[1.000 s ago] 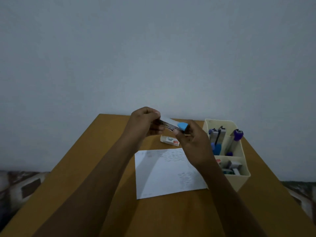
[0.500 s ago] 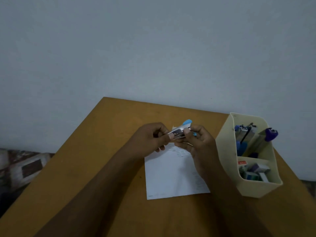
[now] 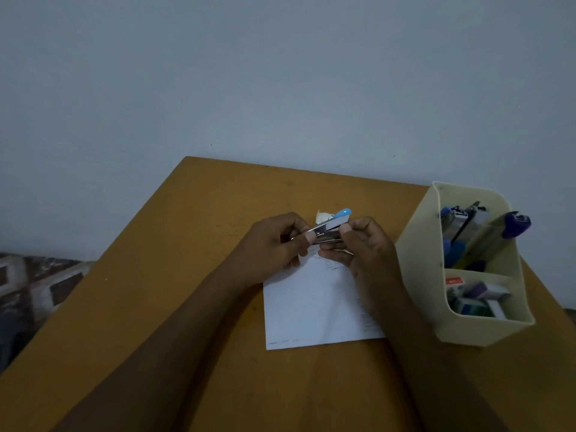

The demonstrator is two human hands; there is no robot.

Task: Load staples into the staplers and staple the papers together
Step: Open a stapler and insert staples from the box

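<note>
A small metal stapler with a light-blue top (image 3: 330, 227) is held in the air above the far end of a white sheet of paper (image 3: 311, 307) on the brown table. My left hand (image 3: 274, 244) pinches its near metal end between thumb and fingers. My right hand (image 3: 361, 244) grips the stapler's right side, with a thin silvery strip, apparently staples, lying at its fingers under the stapler. A small white staple box (image 3: 322, 216) peeks out behind the stapler, mostly hidden.
A cream plastic organiser (image 3: 486, 332) stands at the right. Its far compartment holds blue and purple staplers (image 3: 511, 226); its near compartment holds small staple boxes (image 3: 473, 297). The table's left edge (image 3: 131, 232) runs diagonally, with a patterned floor beyond. A grey wall lies behind.
The view has tilted down and shifted, so the hands, paper and organiser sit lower and larger. Both hands keep hold of the stapler, now lower over the paper, its blue end tipped up.
</note>
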